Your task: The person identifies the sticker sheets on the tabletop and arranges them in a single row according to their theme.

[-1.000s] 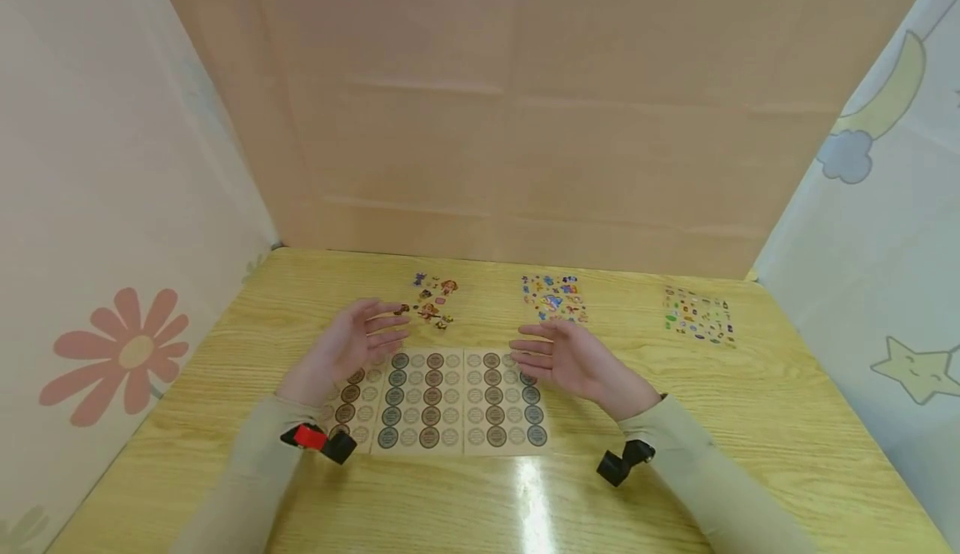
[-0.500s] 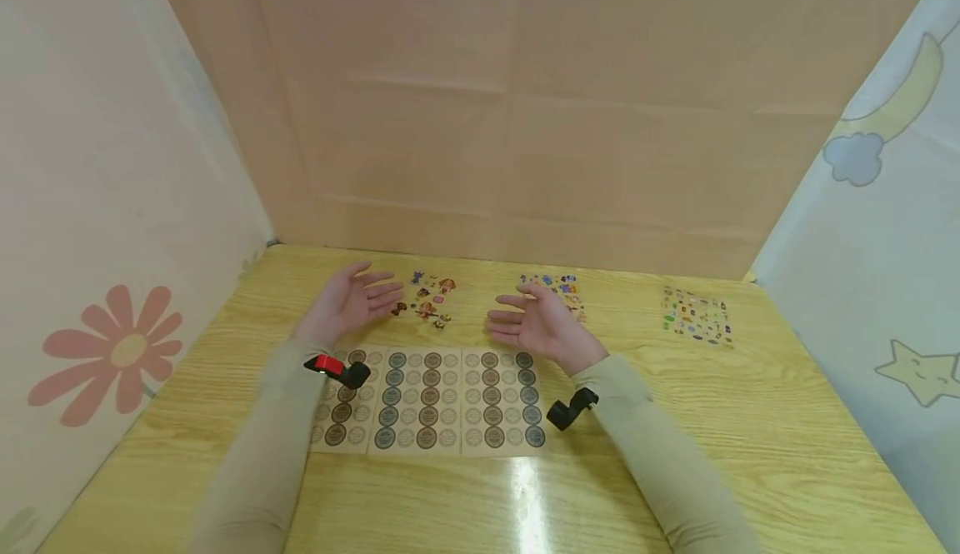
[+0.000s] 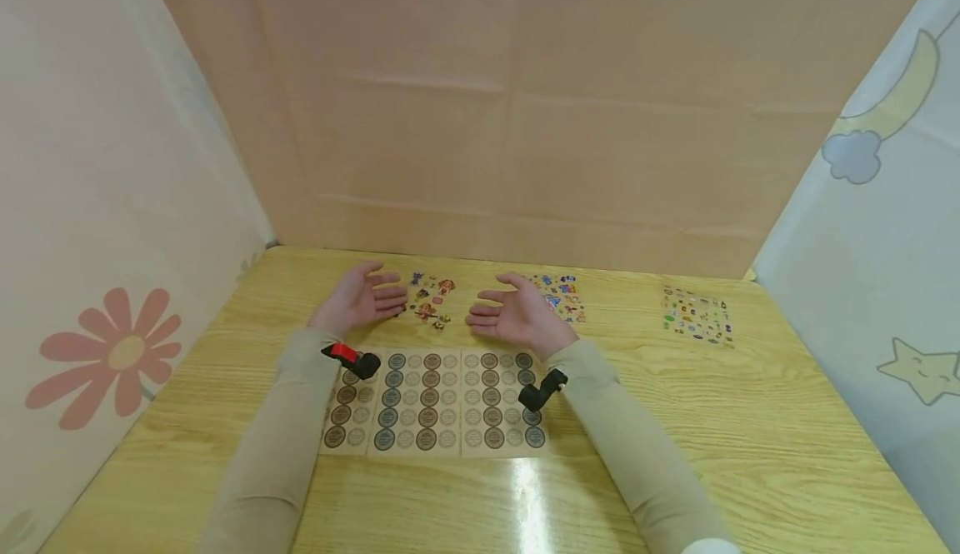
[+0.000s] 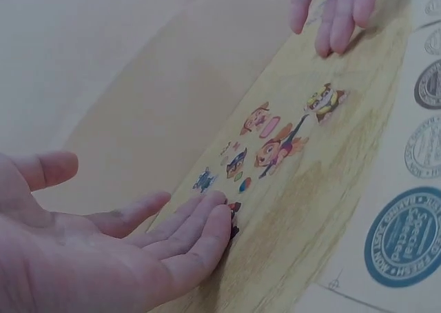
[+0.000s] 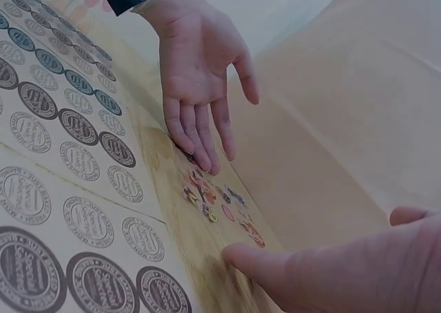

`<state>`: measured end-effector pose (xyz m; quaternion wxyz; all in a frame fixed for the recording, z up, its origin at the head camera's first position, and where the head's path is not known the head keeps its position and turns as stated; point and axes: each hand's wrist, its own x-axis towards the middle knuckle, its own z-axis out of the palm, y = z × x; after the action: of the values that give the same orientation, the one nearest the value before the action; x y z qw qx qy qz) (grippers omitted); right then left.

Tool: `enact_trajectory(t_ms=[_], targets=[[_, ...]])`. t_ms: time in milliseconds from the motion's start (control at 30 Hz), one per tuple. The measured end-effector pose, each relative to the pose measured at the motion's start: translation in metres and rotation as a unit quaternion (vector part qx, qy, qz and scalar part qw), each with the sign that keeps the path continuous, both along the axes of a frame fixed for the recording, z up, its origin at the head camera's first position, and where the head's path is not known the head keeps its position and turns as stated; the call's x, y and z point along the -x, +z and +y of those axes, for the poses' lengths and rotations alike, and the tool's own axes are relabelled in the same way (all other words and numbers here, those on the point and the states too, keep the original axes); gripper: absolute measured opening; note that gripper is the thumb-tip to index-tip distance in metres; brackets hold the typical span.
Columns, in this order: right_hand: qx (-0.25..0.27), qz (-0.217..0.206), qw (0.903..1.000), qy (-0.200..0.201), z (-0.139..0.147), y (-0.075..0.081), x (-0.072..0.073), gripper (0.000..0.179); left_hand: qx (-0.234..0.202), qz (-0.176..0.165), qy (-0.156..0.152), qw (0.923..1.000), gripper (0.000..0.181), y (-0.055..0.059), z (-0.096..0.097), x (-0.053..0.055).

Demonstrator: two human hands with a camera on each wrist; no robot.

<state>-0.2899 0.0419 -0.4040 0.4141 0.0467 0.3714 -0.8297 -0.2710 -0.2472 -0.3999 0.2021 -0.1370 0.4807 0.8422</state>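
Fingers (image 4: 200,254) on the left hand (image 3: 360,297) are stretched out loose, thumb apart, gripping nothing. Tips sit right at the left edge of the clear cartoon-pup sticker sheet (image 3: 431,297), overlapping a dark pup sticker; can't tell if they're actually touching it. Right hand (image 3: 517,314) is much the same: palm showing, fingers straight, thumb out, nothing held, just right of that sheet.

Compared with a second ago, both hands are farther back, off the labels and level with the stickers. The right one has also slid left, so more of the busy blue-and-orange sticker sheet (image 3: 564,297) is uncovered. The third sheet of tiny stickers (image 3: 697,316), way over right, hasn't budged.

Nearer the person are three side-by-side sheets of round labels (image 3: 427,396) in brown, teal and pale rows, partly under the wrist cameras (image 3: 543,390). Teal label (image 4: 405,237) reads "Special Selected" in the middle, "FRESH" on the ring; the rest is too iffy to quote. It's all flat on a wood-grain table (image 3: 750,421).
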Motion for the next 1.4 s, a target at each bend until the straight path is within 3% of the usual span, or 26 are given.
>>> enact_trajectory(t_ms=[167,800,1167,1400], targets=[[-0.01,-0.011,0.9999,-0.008,-0.007,-0.001,0.002,0.077,0.015,-0.011,0.002,0.9998,0.063,-0.002,0.001,0.0],[-0.028,-0.023,0.9992,-0.015,-0.015,-0.009,0.007,0.079,-0.004,-0.015,0.001,0.9999,0.065,-0.006,0.001,-0.006],[-0.104,0.032,0.9935,-0.032,-0.025,-0.014,0.013,0.052,-0.019,-0.015,0.005,0.9997,0.064,-0.01,0.001,-0.008],[-0.132,0.082,0.9879,-0.005,-0.028,-0.02,0.014,0.04,-0.026,-0.015,-0.012,0.9995,0.064,-0.014,0.006,-0.008]])
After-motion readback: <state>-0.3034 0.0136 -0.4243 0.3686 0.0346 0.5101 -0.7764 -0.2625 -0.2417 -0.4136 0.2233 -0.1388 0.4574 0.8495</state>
